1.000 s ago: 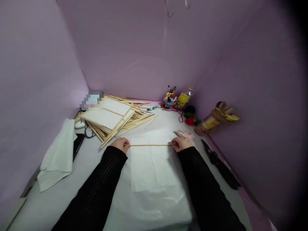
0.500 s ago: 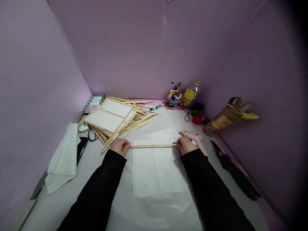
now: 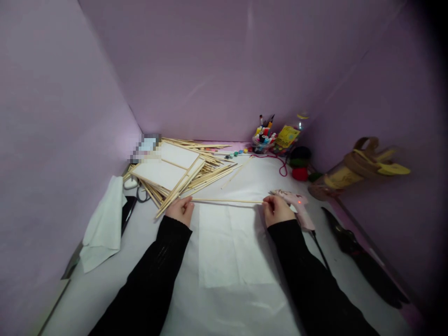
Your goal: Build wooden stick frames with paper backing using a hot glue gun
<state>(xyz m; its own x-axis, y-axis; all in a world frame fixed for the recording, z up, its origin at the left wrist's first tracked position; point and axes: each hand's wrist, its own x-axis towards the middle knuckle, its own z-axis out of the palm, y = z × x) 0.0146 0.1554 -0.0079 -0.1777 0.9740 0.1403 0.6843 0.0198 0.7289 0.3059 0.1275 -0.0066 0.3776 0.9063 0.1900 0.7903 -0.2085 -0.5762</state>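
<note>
A thin wooden stick (image 3: 227, 201) stretches level between my hands, above the far edge of a white paper sheet (image 3: 238, 252). Its left end is pinched in my left hand (image 3: 181, 211), beside the corner of a framed white panel. My right hand (image 3: 277, 210) grips the other end with curled fingers, close to a pink glue gun (image 3: 297, 205) with a small red light. The two-part panel (image 3: 163, 175), edged with sticks, rests on a pile of loose wooden sticks (image 3: 213, 179).
Black-handled pruning shears (image 3: 364, 261) lie at the right, below a tilted clear jar (image 3: 345, 172). At the back stand a cup of markers (image 3: 263, 142) and a bottle (image 3: 289, 137) near yarn balls (image 3: 300, 163). A white cloth (image 3: 103, 228) and scissors (image 3: 143, 193) are left.
Both hands have raised the stick slightly toward the back, off the middle of the paper's upper part. The whole view has shifted, so surroundings sit a little further right.
</note>
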